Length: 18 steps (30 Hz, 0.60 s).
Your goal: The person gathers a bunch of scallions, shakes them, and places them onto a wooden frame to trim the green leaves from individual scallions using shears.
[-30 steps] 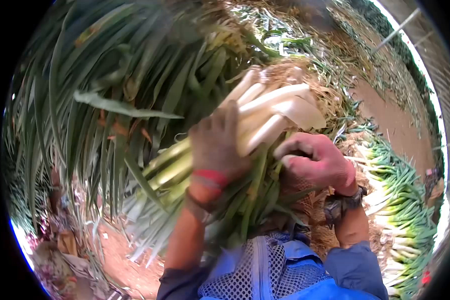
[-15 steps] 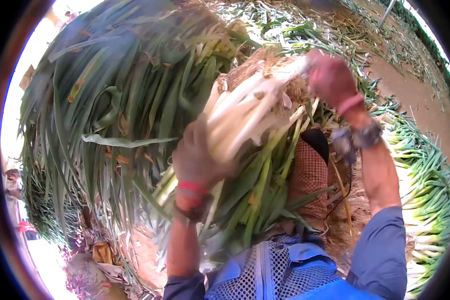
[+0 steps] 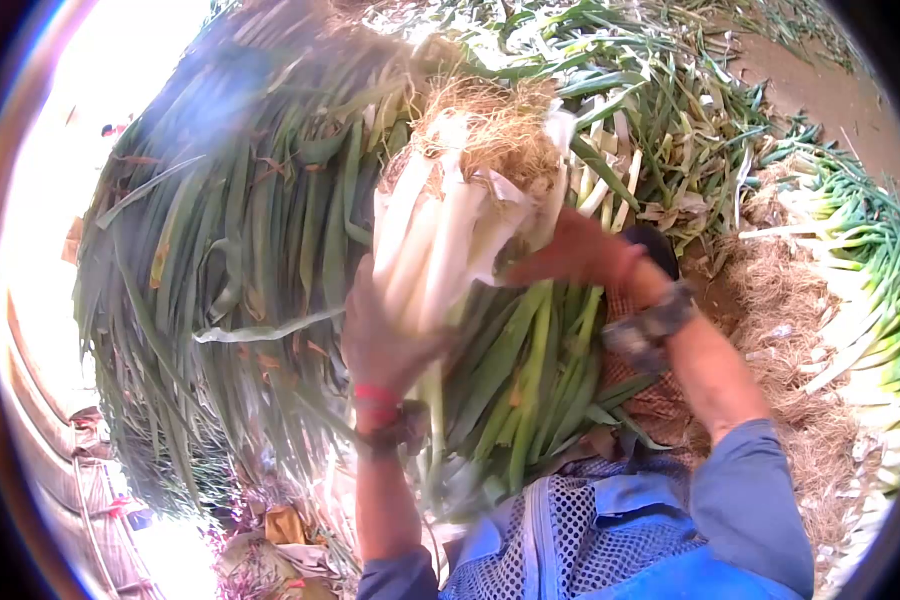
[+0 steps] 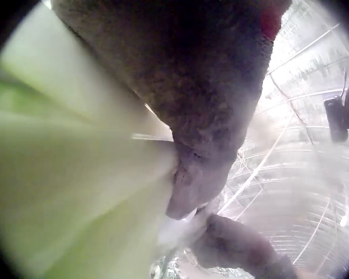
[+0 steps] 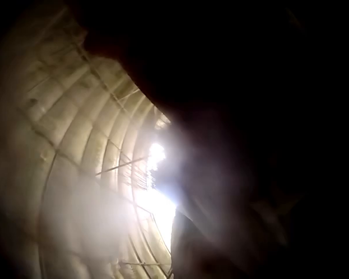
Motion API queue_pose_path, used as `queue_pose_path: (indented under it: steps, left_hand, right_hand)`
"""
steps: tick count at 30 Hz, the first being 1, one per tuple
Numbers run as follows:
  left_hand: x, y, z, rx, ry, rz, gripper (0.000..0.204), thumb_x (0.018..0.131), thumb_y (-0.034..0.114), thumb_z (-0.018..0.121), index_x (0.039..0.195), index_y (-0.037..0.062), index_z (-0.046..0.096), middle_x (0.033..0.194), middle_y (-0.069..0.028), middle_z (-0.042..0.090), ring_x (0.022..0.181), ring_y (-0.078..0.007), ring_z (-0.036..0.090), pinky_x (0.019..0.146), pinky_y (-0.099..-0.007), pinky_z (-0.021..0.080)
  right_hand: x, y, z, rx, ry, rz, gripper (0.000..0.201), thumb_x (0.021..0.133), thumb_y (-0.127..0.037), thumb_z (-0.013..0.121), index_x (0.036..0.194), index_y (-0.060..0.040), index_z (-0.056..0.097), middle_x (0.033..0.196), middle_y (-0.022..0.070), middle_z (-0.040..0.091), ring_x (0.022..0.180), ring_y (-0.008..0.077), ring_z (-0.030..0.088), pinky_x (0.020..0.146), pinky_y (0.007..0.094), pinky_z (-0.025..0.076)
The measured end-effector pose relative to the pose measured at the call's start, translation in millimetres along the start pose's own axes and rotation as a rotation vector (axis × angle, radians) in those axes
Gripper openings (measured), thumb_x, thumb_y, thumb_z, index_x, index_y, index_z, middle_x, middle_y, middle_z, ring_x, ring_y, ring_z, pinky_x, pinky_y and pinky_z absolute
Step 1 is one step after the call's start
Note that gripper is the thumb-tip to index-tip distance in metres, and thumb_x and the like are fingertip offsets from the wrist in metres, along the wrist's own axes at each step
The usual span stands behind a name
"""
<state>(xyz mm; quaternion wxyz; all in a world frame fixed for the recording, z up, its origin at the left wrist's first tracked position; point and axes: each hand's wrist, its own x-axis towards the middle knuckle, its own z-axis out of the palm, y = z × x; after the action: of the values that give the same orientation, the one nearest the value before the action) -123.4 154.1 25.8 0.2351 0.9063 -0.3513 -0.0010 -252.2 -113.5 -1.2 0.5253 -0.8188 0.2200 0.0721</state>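
A bunch of leeks stands tilted in front of me, with white stalks, a mat of tan roots at the top and loose papery skin on its right side. My gloved left hand grips the stalks from the left, thumb across the front. In the left wrist view, pale green stalks lie close beside that glove. My right hand, in a reddish glove, is at the bunch's right side, its fingertips right at the loose skin. Blur hides how those fingers close. The right wrist view is mostly dark.
A tall heap of leeks with long green leaves hangs at the left. More leek leaves lie below the bunch. Trimmed leaves litter the ground behind. A row of leeks lies at the right beside scattered roots.
My right hand has swung up to the root end, then down and left to the bunch's side. The bunch now stands more upright. My left hand keeps its grip.
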Motion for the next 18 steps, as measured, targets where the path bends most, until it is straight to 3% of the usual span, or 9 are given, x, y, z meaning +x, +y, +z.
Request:
queue_pose_path:
  steps: [2, 4, 7, 8, 9, 11, 12, 17, 18]
  left_hand:
    - [-3.9, 7.2, 0.5, -0.001, 0.018, -0.006, 0.128, 0.056, 0.034, 0.097, 0.164, 0.0068, 0.033, 0.14, -0.0235, 0.062, 0.122, -0.0382, 0.068, 0.103, -0.0469, 0.056]
    - [-9.8, 13.9, -1.4, 0.014, 0.042, -0.1, 0.129, 0.057, 0.034, 0.098, 0.165, 0.007, 0.032, 0.142, -0.0231, 0.061, 0.124, -0.0383, 0.067, 0.104, -0.0454, 0.056]
    - [-14.3, 10.9, -7.1, -0.024, 0.019, -0.152, 0.131, 0.057, 0.033, 0.1, 0.165, 0.0058, 0.03, 0.147, -0.0232, 0.058, 0.129, -0.0367, 0.065, 0.108, -0.0433, 0.053]
    - [-16.1, 5.4, -6.9, -0.064, 0.024, -0.137, 0.132, 0.057, 0.027, 0.101, 0.165, 0.0014, 0.029, 0.151, -0.0211, 0.056, 0.133, -0.0313, 0.061, 0.112, -0.0402, 0.05]
    - [-18.4, -1.1, -6.7, -0.058, 0.02, -0.135, 0.132, 0.057, 0.027, 0.101, 0.165, 0.0014, 0.029, 0.151, -0.0211, 0.056, 0.133, -0.0313, 0.061, 0.112, -0.0402, 0.05]
    - [-18.4, -12.9, -5.8, -0.128, 0.023, -0.169, 0.131, 0.058, 0.021, 0.102, 0.164, -0.0031, 0.028, 0.151, -0.0194, 0.055, 0.134, -0.0263, 0.057, 0.114, -0.0372, 0.048]
    - [-18.9, -17.3, -6.2, -0.158, 0.029, -0.168, 0.131, 0.059, 0.017, 0.101, 0.164, -0.0047, 0.025, 0.149, -0.0179, 0.054, 0.132, -0.0253, 0.056, 0.114, -0.0365, 0.047]
    - [-18.3, -27.0, -7.1, -0.381, 0.005, -0.122, 0.128, 0.062, 0.011, 0.096, 0.165, -0.0012, 0.021, 0.145, -0.015, 0.053, 0.125, -0.0268, 0.06, 0.103, -0.0384, 0.056]
    - [-20.8, -33.5, -8.7, -0.393, -0.016, -0.128, 0.126, 0.063, 0.008, 0.092, 0.165, 0.0009, 0.02, 0.145, -0.0151, 0.052, 0.121, -0.0268, 0.062, 0.095, -0.0372, 0.058]
  right_hand:
    - [16.4, -9.8, 27.8, -0.095, -0.174, 0.088, 0.051, 0.085, -0.04, 0.087, 0.114, -0.0011, 0.072, 0.101, 0.0189, 0.078, 0.098, 0.0305, 0.076, 0.097, 0.0421, 0.057]
    - [19.7, -4.9, 52.1, 0.26, 0.239, -0.364, 0.049, 0.091, -0.049, 0.076, 0.099, -0.0013, 0.074, 0.085, 0.02, 0.074, 0.084, 0.033, 0.075, 0.088, 0.0458, 0.058]
    - [102.8, 85.2, -32.4, -0.683, 0.756, -0.737, 0.045, 0.103, -0.044, 0.062, 0.093, -0.0029, 0.074, 0.069, 0.0138, 0.067, 0.065, 0.0226, 0.068, 0.072, 0.0452, 0.058]
    - [100.9, 79.8, -94.4, -0.647, 0.699, -0.004, 0.039, 0.106, -0.041, 0.061, 0.092, -0.0067, 0.075, 0.067, 0.0083, 0.068, 0.059, 0.016, 0.065, 0.062, 0.0383, 0.058]
    - [67.1, 63.7, -138.3, 0.226, 0.89, 0.076, 0.037, 0.105, -0.041, 0.064, 0.088, -0.0098, 0.076, 0.065, 0.0023, 0.066, 0.055, 0.0111, 0.061, 0.049, 0.0295, 0.052]
    - [57.8, 101.8, -223.1, 0.231, 1.066, 0.167, 0.038, 0.102, -0.044, 0.07, 0.093, -0.0078, 0.078, 0.067, -0.0007, 0.067, 0.055, 0.0067, 0.061, 0.046, 0.0253, 0.052]
    - [-2.6, 53.9, -208.3, 0.193, 0.822, -0.216, 0.042, 0.1, -0.046, 0.072, 0.104, -0.0049, 0.078, 0.072, 0.002, 0.069, 0.062, 0.0086, 0.065, 0.057, 0.0259, 0.058]
    - [33.4, 38.1, -135.0, -0.126, 0.342, -0.493, 0.055, 0.094, -0.032, 0.079, 0.134, 0.0032, 0.065, 0.124, 0.0236, 0.074, 0.108, 0.0279, 0.074, 0.094, 0.0359, 0.062]
    - [29.5, 4.9, -115.6, -0.276, 0.217, -0.184, 0.055, 0.096, -0.031, 0.076, 0.14, -0.0011, 0.063, 0.131, 0.0231, 0.07, 0.117, 0.0303, 0.069, 0.102, 0.0396, 0.057]
